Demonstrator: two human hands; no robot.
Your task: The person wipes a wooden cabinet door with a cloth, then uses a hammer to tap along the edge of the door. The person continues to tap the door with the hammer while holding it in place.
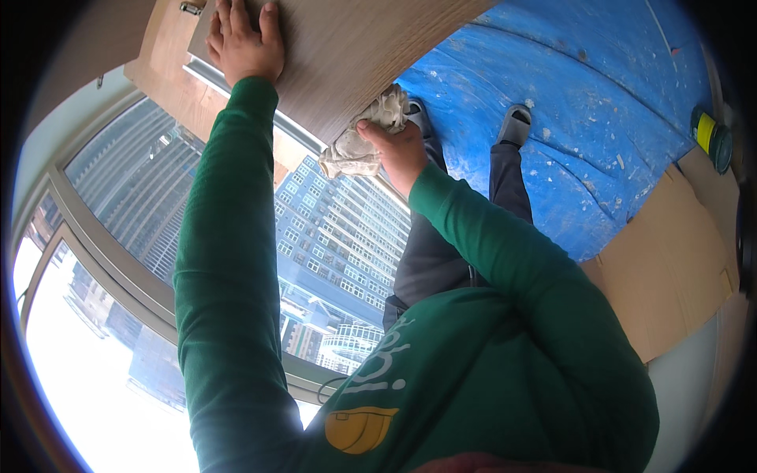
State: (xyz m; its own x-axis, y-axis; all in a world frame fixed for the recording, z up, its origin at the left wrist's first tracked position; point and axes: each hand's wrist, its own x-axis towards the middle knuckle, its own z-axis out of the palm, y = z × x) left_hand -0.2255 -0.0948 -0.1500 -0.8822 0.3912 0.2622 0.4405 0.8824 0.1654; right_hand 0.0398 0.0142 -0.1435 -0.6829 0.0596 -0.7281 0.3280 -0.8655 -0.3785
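Note:
My left hand (246, 46) lies with fingers spread on a wood-grain panel (339, 51), near its left edge. A pale, stained cloth (359, 147) is bunched in my right hand (400, 151), thumb on top, against the panel's near corner. Part of the cloth hangs past that corner. A light metallic strip (209, 74) runs along the panel's near-left edge, partly behind my left forearm.
A paint-spotted blue tarp (583, 102) covers the floor at right, under my sandalled feet. Flattened cardboard (670, 260) lies at its right edge, beside a dark green and yellow container (712, 140). At left, a framed window (118, 260) looks onto tall buildings.

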